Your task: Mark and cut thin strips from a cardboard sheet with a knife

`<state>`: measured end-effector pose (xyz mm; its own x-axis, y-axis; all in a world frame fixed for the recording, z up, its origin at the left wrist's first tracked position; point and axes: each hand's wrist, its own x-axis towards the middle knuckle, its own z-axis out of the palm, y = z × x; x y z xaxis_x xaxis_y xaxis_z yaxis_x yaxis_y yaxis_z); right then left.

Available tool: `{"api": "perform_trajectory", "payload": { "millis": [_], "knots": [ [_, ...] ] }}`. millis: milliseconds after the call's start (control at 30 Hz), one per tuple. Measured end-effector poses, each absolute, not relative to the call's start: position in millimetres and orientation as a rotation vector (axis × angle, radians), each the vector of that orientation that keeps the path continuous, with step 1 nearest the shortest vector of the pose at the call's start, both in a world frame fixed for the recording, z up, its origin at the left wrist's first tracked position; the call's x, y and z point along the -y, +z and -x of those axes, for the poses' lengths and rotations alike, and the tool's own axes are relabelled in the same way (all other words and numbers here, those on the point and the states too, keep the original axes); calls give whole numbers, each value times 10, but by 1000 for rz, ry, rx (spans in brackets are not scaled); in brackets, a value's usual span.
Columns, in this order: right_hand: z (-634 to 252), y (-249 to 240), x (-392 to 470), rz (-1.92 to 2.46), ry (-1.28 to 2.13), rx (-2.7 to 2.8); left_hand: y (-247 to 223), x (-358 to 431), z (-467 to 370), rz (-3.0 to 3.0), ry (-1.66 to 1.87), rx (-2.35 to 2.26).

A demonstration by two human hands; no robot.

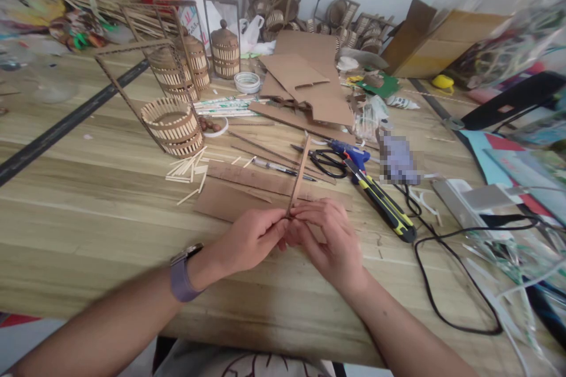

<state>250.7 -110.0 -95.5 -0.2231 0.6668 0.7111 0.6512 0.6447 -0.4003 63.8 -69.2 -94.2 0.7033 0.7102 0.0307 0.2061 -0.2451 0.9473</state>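
A narrow brown cardboard strip points away from me over the table, its near end pinched between the fingertips of both hands. My left hand, with a purple-banded watch on its wrist, holds that end from the left. From the right, my right hand grips it with bent fingers. The two hands meet at the strip's end, which the fingers partly hide. Flat cardboard pieces lie just beyond my left hand. Past them are a pen and black scissors.
A yellow-black cutter and blue glue gun lie right of the hands, near a looping black cable. Small sticks and an open slatted basket are at left. Cardboard sheets lie behind.
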Motion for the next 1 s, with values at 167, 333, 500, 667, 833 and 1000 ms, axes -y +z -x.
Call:
{"api": "perform_trajectory", "payload": {
  "millis": [167, 333, 500, 667, 833, 1000],
  "knots": [
    [-2512, -934, 1113, 1071, 73, 1864, -986, 685, -628, -1814, 566, -679],
    [-2524, -931, 1130, 1151, 212, 1777, -985, 655, -620, -1889, 577, -678],
    [-2520, -936, 1120, 1106, 193, 1795, -953, 660, -634, -1896, 595, -696],
    [-2512, -947, 1100, 1056, 171, 1824, -911, 692, -648, -1841, 573, -751],
    [-2487, -1013, 1116, 1028, 212, 1792, -886, 687, -645, -1744, 511, -819],
    [-2453, -1079, 1146, 1139, 278, 1702, -895, 690, -667, -1651, 487, -866]
  ]
}}
